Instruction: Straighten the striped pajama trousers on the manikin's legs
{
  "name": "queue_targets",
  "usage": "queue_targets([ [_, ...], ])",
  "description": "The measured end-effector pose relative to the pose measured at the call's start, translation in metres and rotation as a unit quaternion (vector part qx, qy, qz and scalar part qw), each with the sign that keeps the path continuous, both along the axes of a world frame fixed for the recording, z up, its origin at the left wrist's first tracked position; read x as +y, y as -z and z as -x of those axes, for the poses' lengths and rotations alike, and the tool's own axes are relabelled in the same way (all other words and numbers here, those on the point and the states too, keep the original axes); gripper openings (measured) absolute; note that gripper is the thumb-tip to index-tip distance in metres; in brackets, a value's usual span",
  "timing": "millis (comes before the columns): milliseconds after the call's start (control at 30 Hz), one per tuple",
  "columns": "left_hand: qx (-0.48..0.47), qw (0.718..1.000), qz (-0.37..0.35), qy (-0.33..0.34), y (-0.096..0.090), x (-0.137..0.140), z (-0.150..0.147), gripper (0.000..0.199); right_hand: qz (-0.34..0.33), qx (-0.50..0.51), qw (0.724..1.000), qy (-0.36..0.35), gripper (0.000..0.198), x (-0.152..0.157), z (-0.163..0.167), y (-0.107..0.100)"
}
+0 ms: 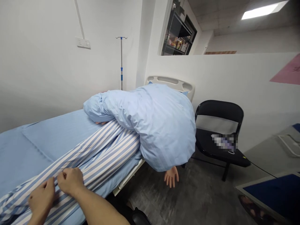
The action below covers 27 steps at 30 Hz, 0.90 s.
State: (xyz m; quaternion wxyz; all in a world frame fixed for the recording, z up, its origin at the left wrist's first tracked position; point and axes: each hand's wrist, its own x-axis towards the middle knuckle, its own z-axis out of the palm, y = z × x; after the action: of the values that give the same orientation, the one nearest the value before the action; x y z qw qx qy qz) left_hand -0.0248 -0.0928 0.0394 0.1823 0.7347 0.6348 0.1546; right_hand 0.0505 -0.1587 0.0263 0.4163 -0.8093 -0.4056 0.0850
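My left hand and my right hand rest side by side on blue-and-white striped trousers, worn by a figure lying on the bed. The fingers of both are curled into the cloth around the lower legs, pinching it. A light blue quilt is bunched over the figure's upper body and hides it, head included. From under the quilt's edge a hand of the figure hangs down beside the bed, fingers spread. A bit of the other hand shows at the quilt's left side.
The bed has a blue sheet and a pale headboard. Behind it stands an IV pole by the wall. A black folding chair is right of the bed, a blurred-out item on its seat. A blue-topped surface fills the lower right.
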Motion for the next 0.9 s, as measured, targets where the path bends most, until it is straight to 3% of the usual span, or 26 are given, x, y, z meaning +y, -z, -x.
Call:
queue_targets([
  [67,-0.088,0.996,0.022,-0.011,-0.010,-0.014,-0.013,0.038,-0.028,0.017,0.999,0.007,0.025,-0.001,-0.001,-0.001],
  [167,-0.178,0.983,0.027,-0.036,-0.005,-0.026,-0.025,0.034,-0.071,0.049,0.996,0.015,0.029,-0.002,-0.004,-0.002],
  [333,-0.135,0.988,-0.035,0.067,0.021,-0.029,-0.024,0.033,-0.119,0.101,0.987,0.024,0.033,-0.002,-0.006,-0.002],
  [533,-0.097,0.991,-0.044,0.085,0.022,-0.032,-0.023,0.031,-0.136,0.123,0.983,0.017,0.035,-0.003,-0.004,0.002],
  [733,-0.045,0.994,-0.057,0.085,0.022,-0.034,-0.023,0.035,-0.093,0.084,0.992,-0.002,0.037,-0.001,-0.008,0.002],
  [900,-0.032,0.996,-0.029,0.080,0.018,-0.038,-0.024,0.037,-0.033,-0.009,0.998,-0.060,0.032,-0.013,-0.022,-0.009],
])
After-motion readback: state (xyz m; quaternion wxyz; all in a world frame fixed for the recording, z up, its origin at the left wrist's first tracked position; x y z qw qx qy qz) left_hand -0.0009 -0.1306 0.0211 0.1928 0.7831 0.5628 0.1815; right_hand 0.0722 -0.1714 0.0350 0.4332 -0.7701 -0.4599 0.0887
